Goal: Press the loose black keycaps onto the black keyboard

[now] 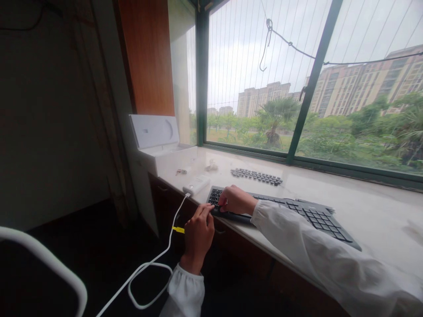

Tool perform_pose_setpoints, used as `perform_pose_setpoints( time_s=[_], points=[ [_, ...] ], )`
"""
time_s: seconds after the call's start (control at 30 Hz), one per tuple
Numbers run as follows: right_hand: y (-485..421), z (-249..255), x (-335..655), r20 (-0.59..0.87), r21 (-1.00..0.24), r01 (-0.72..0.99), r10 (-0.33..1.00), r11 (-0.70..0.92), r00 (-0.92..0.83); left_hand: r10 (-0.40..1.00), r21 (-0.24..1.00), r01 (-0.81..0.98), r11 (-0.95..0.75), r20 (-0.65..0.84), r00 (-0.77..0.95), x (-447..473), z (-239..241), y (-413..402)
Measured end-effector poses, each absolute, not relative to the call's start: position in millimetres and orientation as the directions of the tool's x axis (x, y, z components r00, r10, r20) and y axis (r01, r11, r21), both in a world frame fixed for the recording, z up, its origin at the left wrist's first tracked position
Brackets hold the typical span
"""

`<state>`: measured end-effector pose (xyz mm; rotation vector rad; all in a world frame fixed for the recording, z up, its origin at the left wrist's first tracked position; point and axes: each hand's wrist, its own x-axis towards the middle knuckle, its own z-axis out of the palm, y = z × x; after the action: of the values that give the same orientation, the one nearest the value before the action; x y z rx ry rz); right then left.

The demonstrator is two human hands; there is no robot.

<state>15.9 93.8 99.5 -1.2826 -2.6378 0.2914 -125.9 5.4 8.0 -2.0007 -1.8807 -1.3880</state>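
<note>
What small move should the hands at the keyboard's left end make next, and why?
Probably lift a key off that end. The right hand rests on the left end of the black keyboard, the left hand touches its near edge, and a row of loose keycaps already lies on the sill behind. Whether a tool is held cannot be told.

Matt black plastic keyboard [307, 213] on a glossy pale stone sill [373, 211]; smooth white cable [155, 259].

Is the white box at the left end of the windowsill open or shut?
Open: the white box has its lid standing upright behind the base. What lies inside cannot be told.
</note>
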Motion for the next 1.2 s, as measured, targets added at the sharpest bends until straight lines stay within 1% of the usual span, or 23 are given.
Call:
perform_pose_setpoints(
  time_s=[0.1, 0.27, 0.33, 0.4, 0.5, 0.63, 0.7, 0.77, 0.9, 0.97, 1.07, 1.2],
  points=[
    [94.1, 101.1, 15.3, 0.072, -0.271, 0.741, 0.781, 0.614, -0.62, 0.769, 0.512, 0.824, -0.242, 0.62, -0.16, -125.1, 9.0, 5.2],
    [91.6, 103.2, 12.4, 0.057, -0.211, 0.75, 0.774, 0.627, -0.63, 0.782, 0.522, 0.82, -0.235, 0.603, -0.16, -124.2, 10.9, 4.7],
    [91.6, 102.9, 12.1, 0.054, -0.208, 0.74, 0.763, 0.64, -0.644, 0.783, 0.529, 0.816, -0.233, 0.6, -0.166, -124.3, 10.9, 4.6],
    [93.1, 101.6, 13.1, 0.055, -0.239, 0.724, 0.754, 0.647, -0.655, 0.781, 0.534, 0.813, -0.233, 0.601, -0.171, -124.3, 10.6, 4.6],
    [99.3, 99.1, 16.3, 0.058, -0.326, 0.706, 0.759, 0.628, -0.649, 0.775, 0.535, 0.812, -0.233, 0.606, -0.176, -124.1, 10.0, 4.7],
    [112.1, 96.8, 20.9, -0.023, -0.446, 0.707, 0.782, 0.55, -0.623, 0.771, 0.535, 0.813, -0.229, 0.609, -0.184, -123.5, 10.1, 4.9],
    [116.7, 95.7, 23.0, -0.05, -0.478, 0.699, 0.778, 0.532, -0.627, 0.769, 0.532, 0.815, -0.231, 0.613, -0.182, -123.6, 9.9, 4.8],
    [118.1, 94.2, 24.7, -0.034, -0.477, 0.687, 0.77, 0.547, -0.637, 0.766, 0.524, 0.818, -0.236, 0.618, -0.176, -124.0, 9.2, 4.2],
    [113.7, 90.7, 26.1, 0.064, -0.405, 0.673, 0.754, 0.619, -0.654, 0.771, 0.514, 0.825, -0.234, 0.615, -0.165, -124.8, 7.2, 2.3],
    [111.5, 89.9, 25.8, 0.085, -0.384, 0.68, 0.757, 0.625, -0.648, 0.775, 0.508, 0.831, -0.227, 0.611, -0.162, -125.0, 7.1, 1.3],
    [110.4, 90.5, 24.8, 0.078, -0.389, 0.691, 0.769, 0.61, -0.635, 0.78, 0.493, 0.843, -0.214, 0.606, -0.157, -124.9, 8.3, 0.2],
    [110.0, 92.1, 23.3, 0.04, -0.43, 0.709, 0.797, 0.558, -0.603, 0.789, 0.472, 0.859, -0.196, 0.596, -0.148, -123.9, 9.7, -1.0]
  ],
)
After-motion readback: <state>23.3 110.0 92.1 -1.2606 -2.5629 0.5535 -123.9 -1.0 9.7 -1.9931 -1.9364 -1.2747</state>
